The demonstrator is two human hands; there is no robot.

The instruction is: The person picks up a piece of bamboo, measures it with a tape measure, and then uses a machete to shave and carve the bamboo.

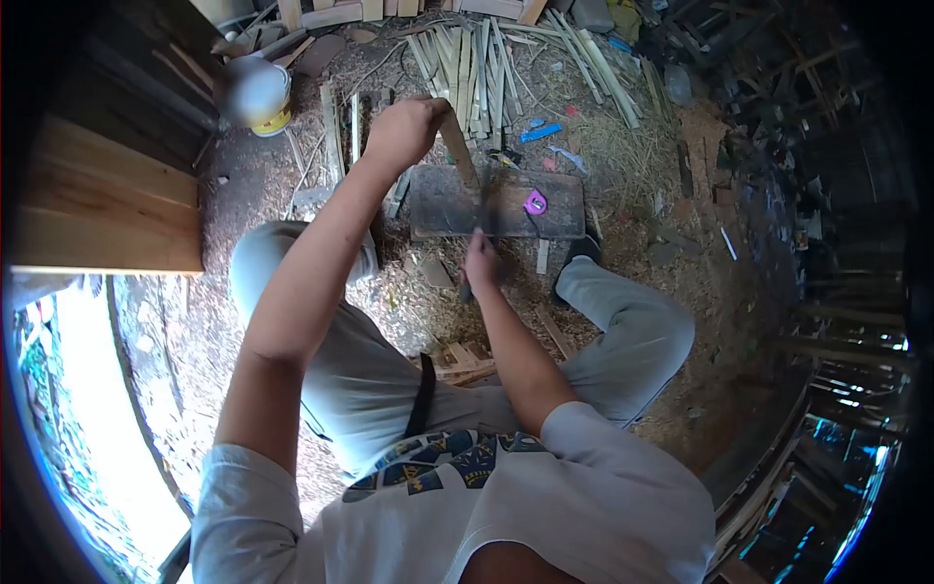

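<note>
My left hand (402, 134) is closed around the upper end of a wooden stick (455, 148). The stick leans, its lower end down at a dark, worn wooden block (443, 209). My right hand (481, 263) grips the handle of a knife (486, 200), whose dark blade is blurred and points away from me beside the foot of the stick. On the block, right of the blade, lies a pink tape measure (534, 202).
Split wooden strips (472, 78) lie in a pile beyond the block. A white bucket (263, 97) stands at the back left. Blue plastic scraps (541, 132) and wood shavings litter the ground. My bent legs (623, 326) flank the block.
</note>
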